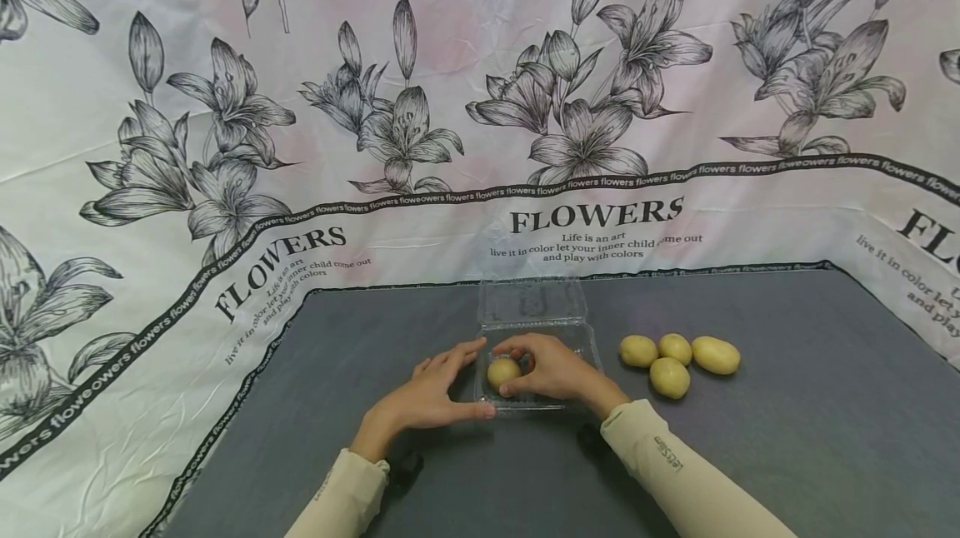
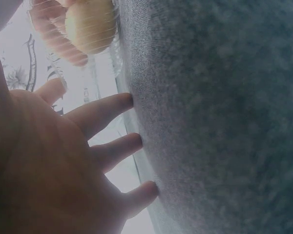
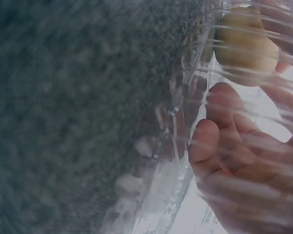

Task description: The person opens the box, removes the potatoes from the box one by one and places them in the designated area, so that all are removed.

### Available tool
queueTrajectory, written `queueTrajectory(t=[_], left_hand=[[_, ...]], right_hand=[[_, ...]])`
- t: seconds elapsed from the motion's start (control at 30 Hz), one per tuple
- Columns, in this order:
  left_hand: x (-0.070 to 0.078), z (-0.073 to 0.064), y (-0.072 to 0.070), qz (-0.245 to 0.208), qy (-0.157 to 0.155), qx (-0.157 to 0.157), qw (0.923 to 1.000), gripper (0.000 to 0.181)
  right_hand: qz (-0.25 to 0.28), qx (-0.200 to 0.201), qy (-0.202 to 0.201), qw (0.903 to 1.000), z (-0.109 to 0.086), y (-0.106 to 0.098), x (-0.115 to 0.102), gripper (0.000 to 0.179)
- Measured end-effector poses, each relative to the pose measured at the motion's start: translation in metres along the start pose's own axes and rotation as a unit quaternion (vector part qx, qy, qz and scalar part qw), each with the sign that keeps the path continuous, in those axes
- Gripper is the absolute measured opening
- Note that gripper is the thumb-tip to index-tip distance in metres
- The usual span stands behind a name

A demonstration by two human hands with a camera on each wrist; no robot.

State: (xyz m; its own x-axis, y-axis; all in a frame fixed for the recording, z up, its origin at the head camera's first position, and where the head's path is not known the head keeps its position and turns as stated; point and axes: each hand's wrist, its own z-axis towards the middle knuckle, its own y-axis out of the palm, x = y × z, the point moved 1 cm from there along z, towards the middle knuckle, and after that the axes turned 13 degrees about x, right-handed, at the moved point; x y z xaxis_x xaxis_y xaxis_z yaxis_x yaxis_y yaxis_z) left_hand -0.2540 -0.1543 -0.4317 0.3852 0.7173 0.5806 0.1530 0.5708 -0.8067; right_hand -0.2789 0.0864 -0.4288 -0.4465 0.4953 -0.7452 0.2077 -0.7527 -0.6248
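Note:
A clear plastic clamshell box (image 1: 592, 346) lies on the grey table with its lid (image 1: 532, 302) folded back. Inside its left part is a round yellow potato (image 1: 504, 373), which my right hand (image 1: 551, 367) grips between thumb and fingers. Through the ribbed plastic wall, the right wrist view shows the same potato (image 3: 246, 46) near the curled fingers (image 3: 219, 105). My left hand (image 1: 431, 396) is at the box's left side, fingers spread and thumb reaching along the near edge. In the left wrist view its fingertips (image 2: 136, 141) point down at the table surface.
Several more potatoes (image 1: 670, 377) sit in a loose cluster on the table (image 1: 810, 405), right of the box. Behind the table hangs a white cloth (image 1: 442, 246) printed with flowers and lettering, which also runs down along the left side.

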Motion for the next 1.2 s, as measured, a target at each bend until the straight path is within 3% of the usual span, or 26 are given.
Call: queueTrajectory(t=[1.2], left_hand=[[-0.0013,0.0002,0.0007,-0.001,0.003,0.001,1.0000,0.100]], right_hand=[[0.017,-0.020,-0.010,0.9996,0.0014,0.0052,0.0021,0.054]])
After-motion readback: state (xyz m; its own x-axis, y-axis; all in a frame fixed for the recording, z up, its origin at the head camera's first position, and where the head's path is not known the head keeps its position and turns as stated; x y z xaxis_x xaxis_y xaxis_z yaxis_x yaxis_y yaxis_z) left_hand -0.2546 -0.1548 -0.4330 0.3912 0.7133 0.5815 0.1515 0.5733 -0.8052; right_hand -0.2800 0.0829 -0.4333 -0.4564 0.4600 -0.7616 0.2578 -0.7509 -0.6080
